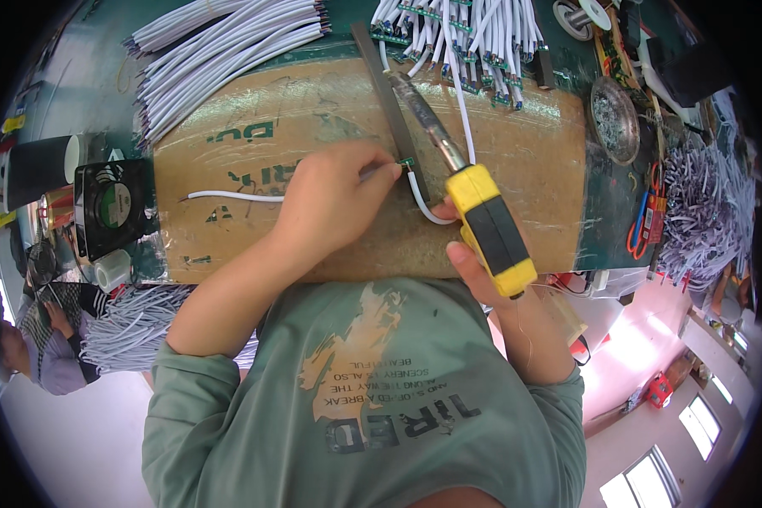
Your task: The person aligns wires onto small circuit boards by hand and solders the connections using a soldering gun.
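While the left hand pinches a small green circuit board on the brown cardboard sheet, the right hand, at four o'clock, grips a yellow-handled soldering iron.

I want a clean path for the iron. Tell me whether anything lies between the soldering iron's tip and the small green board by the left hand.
Nothing visible blocks it. The yellow-handled soldering iron in the right hand lies beside the dark metal bar, while the left hand pinches the small green circuit board with its white cable.
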Motion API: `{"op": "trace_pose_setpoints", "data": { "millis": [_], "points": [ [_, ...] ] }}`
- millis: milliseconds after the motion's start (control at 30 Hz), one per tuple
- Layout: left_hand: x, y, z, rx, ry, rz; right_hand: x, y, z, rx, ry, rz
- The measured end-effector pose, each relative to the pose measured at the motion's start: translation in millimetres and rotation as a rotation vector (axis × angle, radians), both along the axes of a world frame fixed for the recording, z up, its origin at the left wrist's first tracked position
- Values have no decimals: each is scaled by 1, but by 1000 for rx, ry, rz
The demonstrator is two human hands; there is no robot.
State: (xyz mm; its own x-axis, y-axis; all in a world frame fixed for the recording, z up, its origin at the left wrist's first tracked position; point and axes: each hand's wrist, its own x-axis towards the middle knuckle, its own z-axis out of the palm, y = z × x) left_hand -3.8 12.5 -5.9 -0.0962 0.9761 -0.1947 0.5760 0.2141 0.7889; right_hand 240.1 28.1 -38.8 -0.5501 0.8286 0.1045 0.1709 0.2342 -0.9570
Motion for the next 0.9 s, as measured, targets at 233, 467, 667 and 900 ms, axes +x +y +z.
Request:
{"op": "trace_pose_setpoints", "data": {
  "millis": [233, 467, 667, 900],
  "points": [
    [2, 5, 1, 38, 51, -27, -4, -2, -3, -74, 94, -36],
    [3, 7, 3, -14, 40, -8, -6, -6, -1, -307, 376, -40],
    [1, 8, 2, -10, 51, -9, 22, -13, 8, -284, 289, -1],
    [1, 11, 2, -33, 7, -10, 54, -44, 14, -611, 331, -116]
  ]
}}
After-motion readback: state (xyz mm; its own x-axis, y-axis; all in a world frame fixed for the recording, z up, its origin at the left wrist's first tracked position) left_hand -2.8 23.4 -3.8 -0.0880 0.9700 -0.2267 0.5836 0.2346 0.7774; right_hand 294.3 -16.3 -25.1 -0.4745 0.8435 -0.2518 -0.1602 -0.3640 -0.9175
